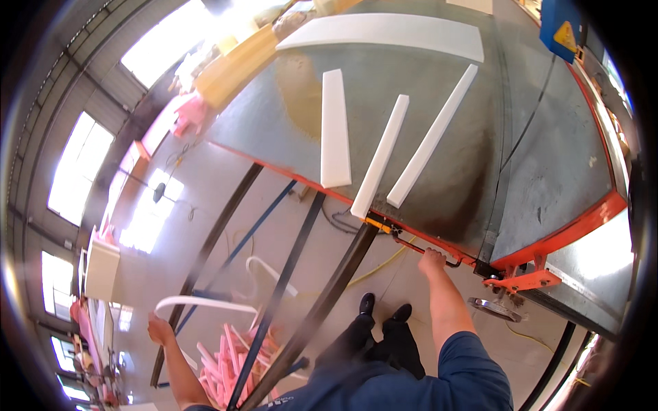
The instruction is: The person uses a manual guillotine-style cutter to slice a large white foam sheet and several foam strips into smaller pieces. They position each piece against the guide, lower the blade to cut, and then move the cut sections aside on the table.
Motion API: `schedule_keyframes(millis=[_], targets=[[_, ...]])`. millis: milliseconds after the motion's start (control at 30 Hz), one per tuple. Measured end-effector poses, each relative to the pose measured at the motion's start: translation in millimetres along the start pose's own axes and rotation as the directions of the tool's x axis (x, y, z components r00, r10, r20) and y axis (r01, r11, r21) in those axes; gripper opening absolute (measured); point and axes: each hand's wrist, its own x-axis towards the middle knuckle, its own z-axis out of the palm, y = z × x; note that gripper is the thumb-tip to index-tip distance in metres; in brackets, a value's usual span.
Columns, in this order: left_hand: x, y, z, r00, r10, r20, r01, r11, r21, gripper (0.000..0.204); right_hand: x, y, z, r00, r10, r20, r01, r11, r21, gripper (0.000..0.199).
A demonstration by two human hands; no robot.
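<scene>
My right hand (pixel 432 260) grips a thin red lever (pixel 411 245) under the orange front edge of a grey metal table (pixel 548 171). My left hand (pixel 160 330) is stretched out low to the left and holds the end of a long curved white foam strip (pixel 205 303) above the floor. Three white foam strips lie on the table: a wide one (pixel 335 128), a middle one (pixel 381 155) jutting over the edge, and a long one (pixel 433 135) to its right.
A large white foam sheet (pixel 391 31) lies at the table's far end beside yellow foam blocks (pixel 236 63). Pink foam offcuts (pixel 226 363) are heaped on the floor between black frame bars (pixel 301 288). A blue box (pixel 558 27) stands at the far right.
</scene>
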Motion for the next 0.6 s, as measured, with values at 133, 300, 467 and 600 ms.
schedule_keyframes(millis=[133, 300, 467, 600], targets=[[19.0, 15.0, -15.9, 0.989, -0.107, -0.098, 0.1, 0.992, -0.074, 0.027, 7.2, 4.0, -1.2, 1.0, 0.001, 0.027, -0.001, 1.0, -0.02, 0.044], [46.1, 30.9, -8.3, 0.983, -0.158, -0.095, 0.153, 0.986, -0.059, 0.027, 9.8, -3.6, -1.4, 0.999, 0.047, 0.026, -0.045, 0.997, -0.06, 0.048], [73.3, 50.1, 51.6, 0.992, -0.117, 0.037, 0.118, 0.993, -0.019, 0.03, 10.9, 1.0, 2.6, 0.996, 0.09, 0.008, -0.089, 0.992, -0.087, 0.05], [81.8, 47.6, 120.5, 0.993, 0.078, 0.085, -0.085, 0.993, 0.084, 0.037, 5.5, -0.7, -0.9, 0.993, 0.112, 0.036, -0.107, 0.989, -0.104, 0.056]])
